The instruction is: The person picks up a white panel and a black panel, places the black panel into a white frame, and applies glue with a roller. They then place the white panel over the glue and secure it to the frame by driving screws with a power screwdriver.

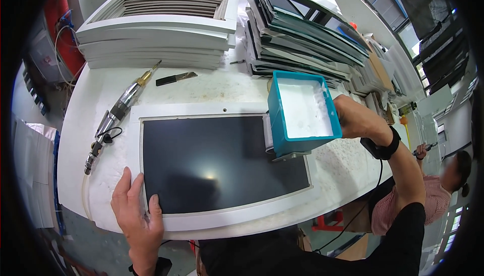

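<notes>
My right hand grips the right side of a teal rectangular container, its grip partly hidden behind the wall. White material, liquid or paste, fills the container. A pale roller-like cylinder and a metal bracket show at its lower left, over a white frame with a dark glossy panel inside it. At the frame's lower left corner, my left hand rests with fingers stretched apart, holding nothing; its fingertips touch the frame's edge.
A pneumatic screwdriver with a hose lies on the left of the white table. Behind the frame is a black-handled knife. White frames and dark panels stand stacked at the back. Another person is at the right.
</notes>
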Demonstrator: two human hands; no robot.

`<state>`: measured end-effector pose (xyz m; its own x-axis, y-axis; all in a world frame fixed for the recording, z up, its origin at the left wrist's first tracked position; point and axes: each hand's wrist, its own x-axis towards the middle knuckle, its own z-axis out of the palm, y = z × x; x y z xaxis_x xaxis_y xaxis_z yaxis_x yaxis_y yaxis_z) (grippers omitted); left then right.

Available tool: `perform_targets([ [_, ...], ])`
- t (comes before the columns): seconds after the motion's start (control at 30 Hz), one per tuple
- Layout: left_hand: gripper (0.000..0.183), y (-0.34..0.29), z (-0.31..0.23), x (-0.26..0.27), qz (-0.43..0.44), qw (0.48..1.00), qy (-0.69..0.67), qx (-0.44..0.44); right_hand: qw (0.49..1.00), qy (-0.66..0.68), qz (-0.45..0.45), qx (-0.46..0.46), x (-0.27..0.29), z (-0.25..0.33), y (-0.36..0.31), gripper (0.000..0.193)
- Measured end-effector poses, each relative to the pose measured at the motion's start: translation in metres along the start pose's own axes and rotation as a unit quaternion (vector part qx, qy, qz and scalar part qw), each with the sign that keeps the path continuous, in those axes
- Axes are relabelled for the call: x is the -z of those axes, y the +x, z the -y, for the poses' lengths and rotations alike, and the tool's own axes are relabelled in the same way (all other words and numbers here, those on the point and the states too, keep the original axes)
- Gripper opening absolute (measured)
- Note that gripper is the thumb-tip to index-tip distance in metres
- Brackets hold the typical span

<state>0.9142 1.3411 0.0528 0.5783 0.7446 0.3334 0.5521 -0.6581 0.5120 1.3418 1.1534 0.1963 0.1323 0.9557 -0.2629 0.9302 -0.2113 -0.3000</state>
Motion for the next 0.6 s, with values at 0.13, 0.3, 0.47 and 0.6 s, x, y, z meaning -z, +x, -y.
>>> perform_targets([
  [0.13,0.05,0.002,0.001,0.001,0.003,1.0,-0.006,-0.011,0.999,-0.016,0.002,0.032,-0.001,0.023,0.018,0.017],
  [0.3,0.054,-0.001,0.009,0.0,-0.009,1.0,-0.008,-0.019,0.998,-0.025,0.0,0.065,-0.007,0.053,0.051,0.021],
  [0.47,0.066,0.0,0.01,0.0,-0.029,0.998,-0.043,-0.037,0.996,-0.056,0.013,0.075,-0.008,0.09,0.079,0.022],
  [0.6,0.068,-0.001,0.01,0.0,-0.045,0.996,-0.074,-0.027,0.996,-0.05,0.033,0.064,-0.009,0.126,0.103,0.022],
])
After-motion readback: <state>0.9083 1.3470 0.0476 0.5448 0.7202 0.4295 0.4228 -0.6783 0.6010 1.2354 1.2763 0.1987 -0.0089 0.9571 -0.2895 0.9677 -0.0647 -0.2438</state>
